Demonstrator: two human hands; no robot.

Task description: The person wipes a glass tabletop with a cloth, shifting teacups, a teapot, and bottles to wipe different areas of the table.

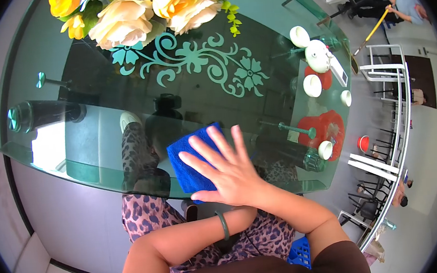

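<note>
My right hand (227, 174) lies over a folded blue cloth (187, 162) at the near edge of a glass table (112, 169). Its fingers are stretched out and spread, with the thumb to the left; part of the cloth is hidden beneath the palm. My left arm, wearing a green bangle (222, 225), crosses in front of my body. Only the back part of my left hand (245, 216) shows, tucked under the right wrist, and its fingers are hidden.
Cream and yellow flowers (125, 20) stand at the table's far side. Along the right are a white teapot (318, 55), several white cups (312, 85) and a white remote-like object (338, 71). Beyond, a person (408, 5) holds a yellow pole (375, 29) near white-framed furniture (387, 72).
</note>
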